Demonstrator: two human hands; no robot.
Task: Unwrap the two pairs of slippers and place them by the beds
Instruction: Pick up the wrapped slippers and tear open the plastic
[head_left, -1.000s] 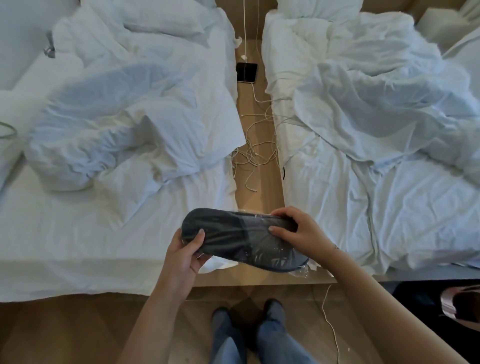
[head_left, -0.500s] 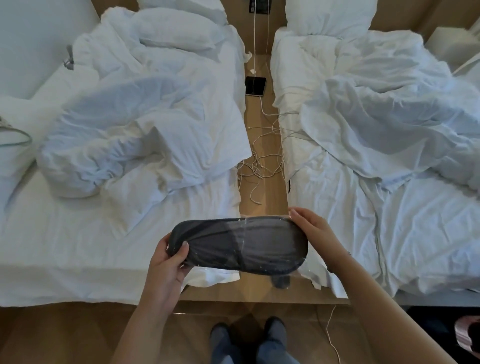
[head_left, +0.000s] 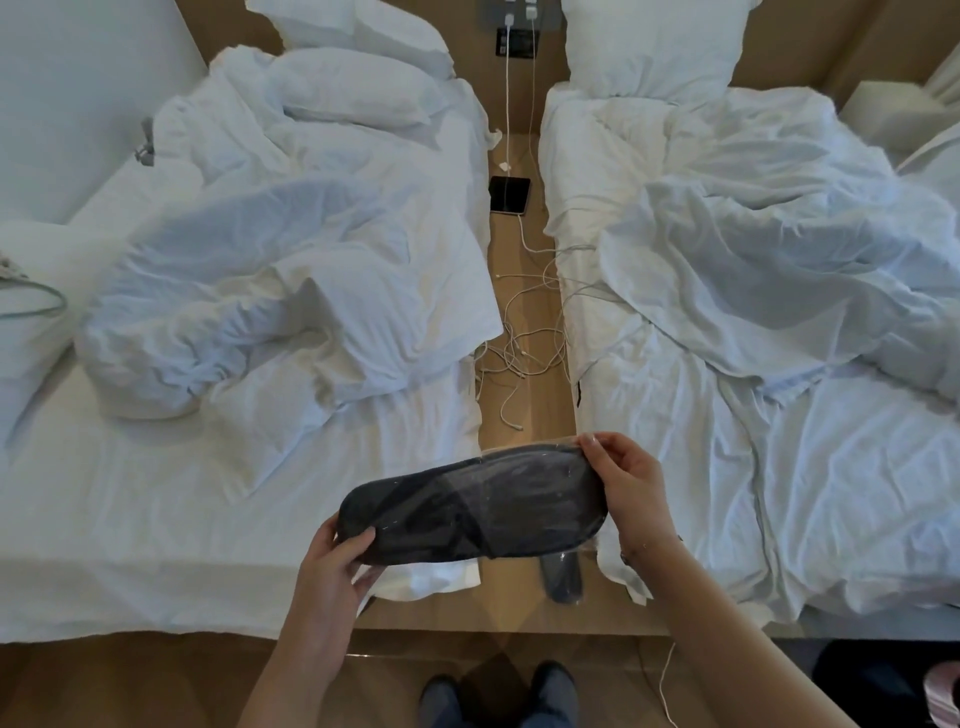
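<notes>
Both your hands hold the dark grey slippers in clear plastic wrap (head_left: 472, 506) above the floor gap between the beds, left hand (head_left: 332, 561) gripping one end, right hand (head_left: 626, 488) now shifted to pinch the wrap's far edge, ready to open it.

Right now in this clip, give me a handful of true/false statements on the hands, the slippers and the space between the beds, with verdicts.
1. Both hands hold the wrapped slippers, the left hand at one end and the right hand at the other. True.
2. The plastic wrap is already off. False: glossy film still covers the slippers.
3. A dark phone lies on the floor between the beds. True.
4. Both beds are neatly made. False: the duvets are rumpled.
5. White cables lie tangled on the floor between the beds. True.
</notes>
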